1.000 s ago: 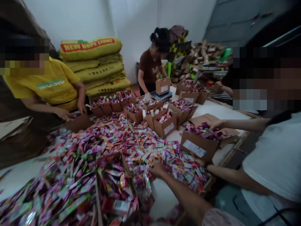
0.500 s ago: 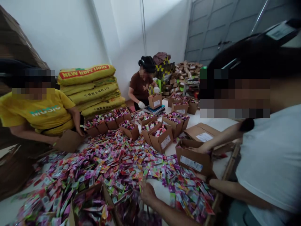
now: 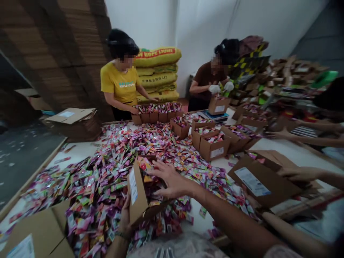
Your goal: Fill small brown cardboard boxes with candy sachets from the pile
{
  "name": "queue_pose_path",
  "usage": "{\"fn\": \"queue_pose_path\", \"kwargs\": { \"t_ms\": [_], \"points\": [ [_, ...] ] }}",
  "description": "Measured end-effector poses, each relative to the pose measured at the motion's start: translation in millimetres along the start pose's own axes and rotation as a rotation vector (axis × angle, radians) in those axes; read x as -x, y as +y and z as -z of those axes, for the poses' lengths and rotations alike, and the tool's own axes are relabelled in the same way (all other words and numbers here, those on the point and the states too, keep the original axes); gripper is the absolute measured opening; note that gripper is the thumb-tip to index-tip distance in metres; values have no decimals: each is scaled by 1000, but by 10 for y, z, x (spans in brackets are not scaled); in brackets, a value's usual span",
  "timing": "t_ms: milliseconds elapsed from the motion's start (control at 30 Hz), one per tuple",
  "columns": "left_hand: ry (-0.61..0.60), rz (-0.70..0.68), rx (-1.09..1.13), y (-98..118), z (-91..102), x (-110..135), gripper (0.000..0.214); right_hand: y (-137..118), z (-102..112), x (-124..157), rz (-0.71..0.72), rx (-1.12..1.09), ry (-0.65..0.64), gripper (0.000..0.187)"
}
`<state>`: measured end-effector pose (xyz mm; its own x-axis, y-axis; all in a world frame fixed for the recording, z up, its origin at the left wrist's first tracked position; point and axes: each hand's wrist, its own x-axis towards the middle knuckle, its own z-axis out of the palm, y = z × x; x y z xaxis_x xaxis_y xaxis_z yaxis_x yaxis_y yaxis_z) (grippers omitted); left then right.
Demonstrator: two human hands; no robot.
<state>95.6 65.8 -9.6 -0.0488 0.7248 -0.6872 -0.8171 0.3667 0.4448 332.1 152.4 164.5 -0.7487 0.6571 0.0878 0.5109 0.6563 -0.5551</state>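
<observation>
A small cardboard box [image 3: 138, 200] with a white label stands tilted above the heap of packets [image 3: 104, 182], near the middle of the head view. My left hand [image 3: 125, 216] grips its left side, fingers partly hidden behind the cardboard. My right hand [image 3: 174, 181] is over the box's open top, fingers spread and touching or close to the colourful packets [image 3: 145, 164] inside. Whether the fingertips hold a packet I cannot tell, but the hand looks open. Loose small packets in purple, pink and green surround the box.
Filled boxes [image 3: 215, 147] stand beyond the heap. A flattened carton stack [image 3: 73, 123] is at the left table edge, another carton [image 3: 37, 233] at lower left. A co-worker's hands hold a labelled box [image 3: 262, 179] on the right. Two people work across the table.
The view has swung left. My right hand has gone from the loose packets to the box's open top. My left hand has come into view, holding the box tilted.
</observation>
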Motion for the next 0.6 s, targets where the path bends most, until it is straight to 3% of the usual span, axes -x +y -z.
{"fn": "queue_pose_path", "kwargs": {
  "t_ms": [133,267,333,467,533,600],
  "points": [
    [-91,-15,86,22,-21,5,26,-132,-258,-114,-44,154,91,78],
    [38,-42,0,30,-40,197,23,-185,-681,-188,92,288,99,78],
    [71,-80,-23,9,-64,286,24,-199,-790,-200,121,277,103,75],
    [69,-113,70,6,-126,311,33,-197,-765,-281,156,146,112,65],
    [61,-125,143,39,-130,245,35,-225,-685,-333,116,-28,228,60],
    [39,-112,172,67,-104,162,36,-282,-558,-359,28,-265,429,55]
  ]
}}
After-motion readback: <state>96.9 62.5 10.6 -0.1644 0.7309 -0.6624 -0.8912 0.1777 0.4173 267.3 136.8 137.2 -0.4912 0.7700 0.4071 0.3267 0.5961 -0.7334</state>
